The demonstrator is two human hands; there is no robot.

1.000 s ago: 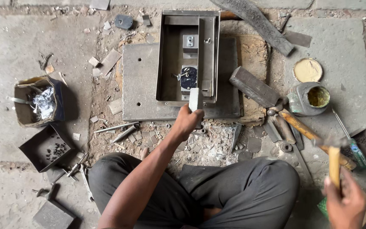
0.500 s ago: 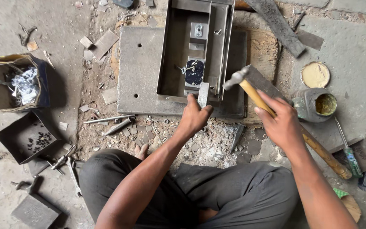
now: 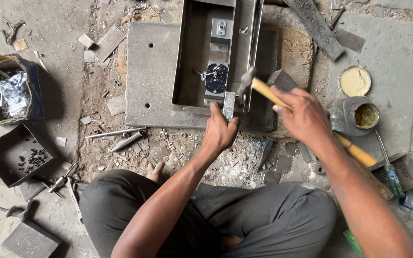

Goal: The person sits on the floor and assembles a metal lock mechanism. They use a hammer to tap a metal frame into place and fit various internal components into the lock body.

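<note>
**Hammer over chisel at the metal box**

The left hand [image 3: 221, 131] is closed around a short flat chisel [image 3: 228, 106], which stands nearly upright with its top end at the front edge of the metal box [image 3: 194, 57]. The right hand [image 3: 304, 117] is closed around the yellow handle of a hammer [image 3: 268, 93]; the hammer head is just above the chisel, at about 1 o'clock from it. The box lies open on a grey steel plate [image 3: 151, 71], and inside it a dark lock [image 3: 216, 79] sits at 11 o'clock from the chisel. At 3 o'clock from the right hand stands an open tin [image 3: 359, 116], with its round lid [image 3: 354, 81] just above it. At 9 o'clock, on the floor, are two cardboard boxes [image 3: 10, 157].
</note>
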